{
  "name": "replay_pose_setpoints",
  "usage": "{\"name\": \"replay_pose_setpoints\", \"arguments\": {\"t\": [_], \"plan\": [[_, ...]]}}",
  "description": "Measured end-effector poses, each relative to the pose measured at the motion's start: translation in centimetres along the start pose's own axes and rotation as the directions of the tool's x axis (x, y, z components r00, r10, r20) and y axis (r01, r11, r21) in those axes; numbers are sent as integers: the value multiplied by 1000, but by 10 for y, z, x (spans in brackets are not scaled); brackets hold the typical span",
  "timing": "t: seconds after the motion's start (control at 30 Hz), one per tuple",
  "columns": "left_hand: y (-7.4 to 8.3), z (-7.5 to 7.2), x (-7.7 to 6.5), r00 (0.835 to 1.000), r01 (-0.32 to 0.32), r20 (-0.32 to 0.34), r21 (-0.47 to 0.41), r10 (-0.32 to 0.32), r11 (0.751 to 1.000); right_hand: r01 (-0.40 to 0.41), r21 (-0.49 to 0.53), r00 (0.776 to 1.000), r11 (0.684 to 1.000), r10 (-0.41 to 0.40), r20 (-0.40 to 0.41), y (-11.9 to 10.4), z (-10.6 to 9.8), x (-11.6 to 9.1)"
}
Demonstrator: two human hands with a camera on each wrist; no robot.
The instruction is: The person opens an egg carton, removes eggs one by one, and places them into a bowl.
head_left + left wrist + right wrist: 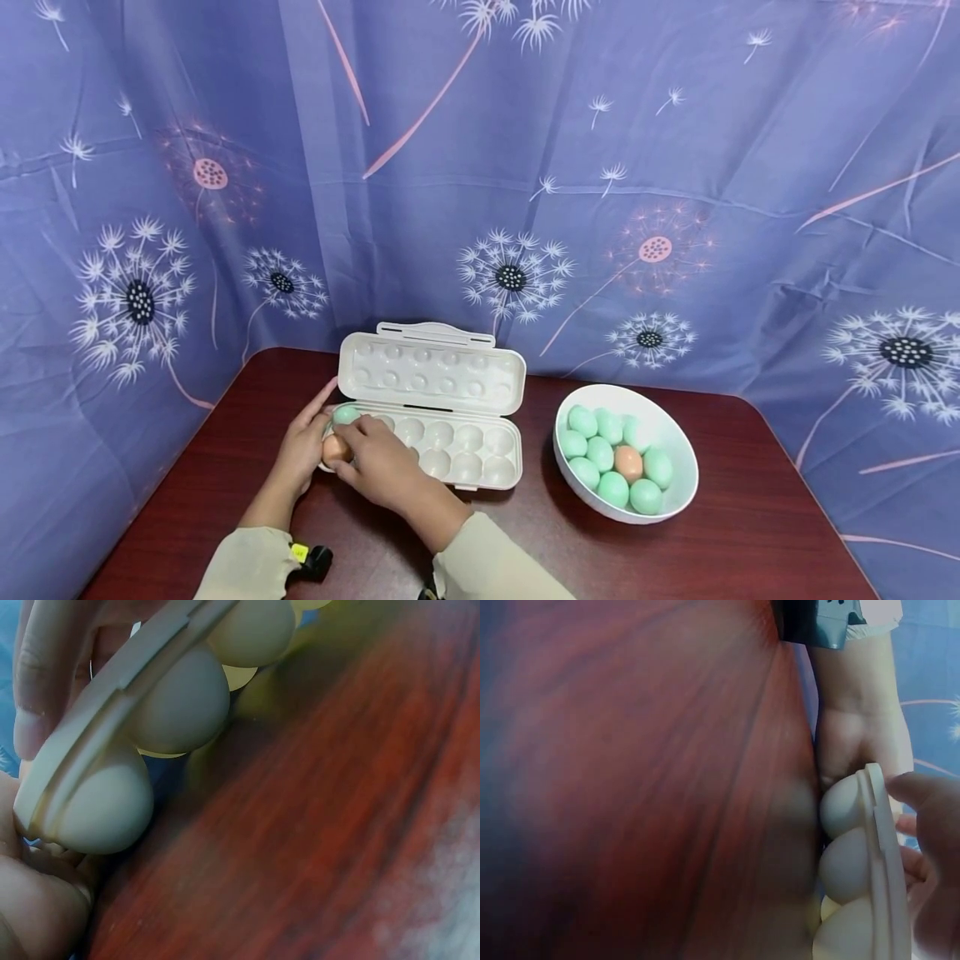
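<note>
A white plastic egg carton [483, 417] stands with its lid raised at the back of the table. In its left end sit a mint-green egg [347, 414] and, in front of it, a brown egg [336, 450]. My right hand [386, 467] reaches over the carton, thumb and fingers around the brown egg. My left hand [300, 446] lies along the carton's left end with its fingers stretched out. In the left wrist view, the rounded undersides of the egg cups [109, 802] show beneath the rim; both eggs are hidden there.
To the right of the carton stands a white bowl [678, 492] with several mint-green eggs and one brown egg. The dark red wooden table [517, 550] meets a blue dandelion-print curtain [420, 242] behind and at the left.
</note>
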State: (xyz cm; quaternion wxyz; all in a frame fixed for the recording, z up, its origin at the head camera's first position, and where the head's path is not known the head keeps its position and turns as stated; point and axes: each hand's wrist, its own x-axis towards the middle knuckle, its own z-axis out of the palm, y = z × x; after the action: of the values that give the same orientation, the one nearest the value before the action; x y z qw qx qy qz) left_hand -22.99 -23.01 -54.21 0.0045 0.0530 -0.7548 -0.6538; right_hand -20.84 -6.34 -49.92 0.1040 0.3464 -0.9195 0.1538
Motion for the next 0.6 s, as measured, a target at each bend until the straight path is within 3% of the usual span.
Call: {"name": "replay_pose_setpoints", "arguments": {"t": [0.23, 0.6], "plan": [[-1, -1, 1, 1000, -6, 3, -10, 6, 1000, -7, -56, 999, 998, 5, -40, -4, 3, 3], [-1, 0, 2, 1000, -12, 2, -6, 12, 1000, -93, -20, 995, 995, 93, 34, -7, 0, 7]]}}
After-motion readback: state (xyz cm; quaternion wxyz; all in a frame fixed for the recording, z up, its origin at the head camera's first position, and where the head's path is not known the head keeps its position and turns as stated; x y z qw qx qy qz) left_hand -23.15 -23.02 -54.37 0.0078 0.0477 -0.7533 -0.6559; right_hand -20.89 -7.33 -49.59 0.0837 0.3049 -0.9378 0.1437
